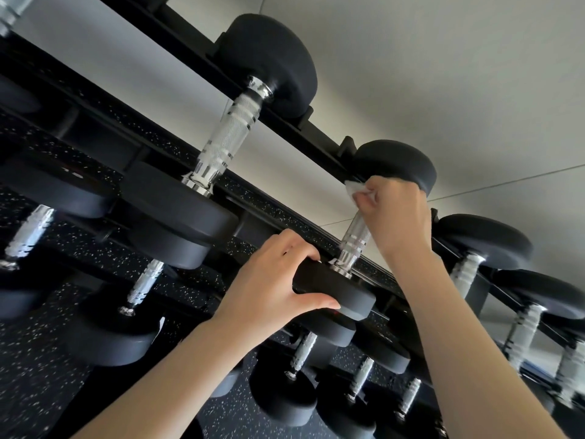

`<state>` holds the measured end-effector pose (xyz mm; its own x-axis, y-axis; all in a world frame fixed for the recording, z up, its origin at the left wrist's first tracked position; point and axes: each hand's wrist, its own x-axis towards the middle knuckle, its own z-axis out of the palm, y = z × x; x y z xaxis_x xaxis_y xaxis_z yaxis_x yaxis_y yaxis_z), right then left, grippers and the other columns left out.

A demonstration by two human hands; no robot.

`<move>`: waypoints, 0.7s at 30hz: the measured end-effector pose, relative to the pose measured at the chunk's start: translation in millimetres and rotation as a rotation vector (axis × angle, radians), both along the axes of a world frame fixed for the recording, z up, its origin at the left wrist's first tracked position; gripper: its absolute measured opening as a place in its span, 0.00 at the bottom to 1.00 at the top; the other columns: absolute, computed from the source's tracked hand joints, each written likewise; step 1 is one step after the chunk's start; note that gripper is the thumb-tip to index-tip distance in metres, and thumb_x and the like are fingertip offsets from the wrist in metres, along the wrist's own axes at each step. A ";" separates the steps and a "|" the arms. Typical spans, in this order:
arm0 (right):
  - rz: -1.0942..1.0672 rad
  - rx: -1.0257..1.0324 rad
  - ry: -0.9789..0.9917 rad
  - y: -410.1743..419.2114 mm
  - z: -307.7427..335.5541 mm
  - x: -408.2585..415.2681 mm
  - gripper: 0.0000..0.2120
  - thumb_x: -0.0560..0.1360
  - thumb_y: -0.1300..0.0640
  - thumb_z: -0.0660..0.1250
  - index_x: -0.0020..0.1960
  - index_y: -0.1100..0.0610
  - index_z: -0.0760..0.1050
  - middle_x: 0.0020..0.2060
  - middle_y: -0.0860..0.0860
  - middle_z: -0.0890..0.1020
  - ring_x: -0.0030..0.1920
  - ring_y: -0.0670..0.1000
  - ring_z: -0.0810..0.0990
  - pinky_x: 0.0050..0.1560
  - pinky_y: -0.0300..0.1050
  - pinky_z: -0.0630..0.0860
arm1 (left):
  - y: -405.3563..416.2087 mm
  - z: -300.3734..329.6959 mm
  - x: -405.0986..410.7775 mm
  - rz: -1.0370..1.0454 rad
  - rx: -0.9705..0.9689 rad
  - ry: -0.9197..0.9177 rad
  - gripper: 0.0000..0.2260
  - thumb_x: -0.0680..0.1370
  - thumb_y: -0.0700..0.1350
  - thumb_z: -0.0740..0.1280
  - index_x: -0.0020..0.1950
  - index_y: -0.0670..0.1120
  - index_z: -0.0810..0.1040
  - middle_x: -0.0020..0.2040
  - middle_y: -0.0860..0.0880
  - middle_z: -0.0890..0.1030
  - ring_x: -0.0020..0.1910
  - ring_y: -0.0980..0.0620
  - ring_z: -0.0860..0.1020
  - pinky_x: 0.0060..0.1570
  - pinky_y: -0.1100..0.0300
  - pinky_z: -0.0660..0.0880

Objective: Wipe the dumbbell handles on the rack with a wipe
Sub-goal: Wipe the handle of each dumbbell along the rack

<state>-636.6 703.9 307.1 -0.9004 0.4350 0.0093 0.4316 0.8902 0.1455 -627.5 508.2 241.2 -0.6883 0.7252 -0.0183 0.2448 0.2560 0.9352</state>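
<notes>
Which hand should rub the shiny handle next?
The right hand: it already holds the wipe at the handle's top. The left hand grips the near weight, steadying it.

You've got a white wipe bunched against the upper end of a knurled chrome dumbbell handle, top tier of the black rack. Dumbbell w/ black round heads, near head fwd, far head at the back rail.

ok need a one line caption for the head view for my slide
Right hand wipes a dumbbell handle on the rack with a white wipe while the left hand grips its near head.
</notes>
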 end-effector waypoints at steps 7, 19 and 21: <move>0.031 0.070 0.429 5.3 -22.3 17.9 0.06 0.75 0.60 0.66 0.42 0.62 0.79 0.34 0.56 0.75 0.29 0.53 0.69 0.30 0.40 0.63 | 1.3 -0.6 -0.8 -0.008 -0.018 0.020 0.25 0.65 0.68 0.66 0.53 0.52 0.75 0.51 0.60 0.70 0.52 0.60 0.70 0.49 0.60 0.73; -0.250 -0.428 0.535 -24.6 -22.8 49.8 0.06 0.73 0.62 0.70 0.48 0.62 0.79 0.42 0.50 0.75 0.37 0.37 0.70 0.40 0.22 0.66 | -0.3 3.0 -4.7 -0.058 -0.047 0.061 0.25 0.65 0.67 0.67 0.53 0.51 0.76 0.51 0.57 0.72 0.52 0.57 0.72 0.49 0.63 0.71; -0.292 -0.523 0.459 -30.2 -19.8 59.8 0.07 0.73 0.60 0.70 0.50 0.60 0.79 0.43 0.49 0.76 0.39 0.38 0.72 0.40 0.22 0.67 | 0.8 3.6 -7.1 -0.078 -0.050 0.078 0.26 0.65 0.68 0.67 0.53 0.50 0.76 0.51 0.56 0.72 0.51 0.56 0.73 0.50 0.59 0.73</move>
<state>-576.8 673.7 287.3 -0.7032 0.7062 0.0825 0.5760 0.6338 -0.5164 -634.6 509.0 244.8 -0.6308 0.7760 -0.0041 0.3377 0.2792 0.8989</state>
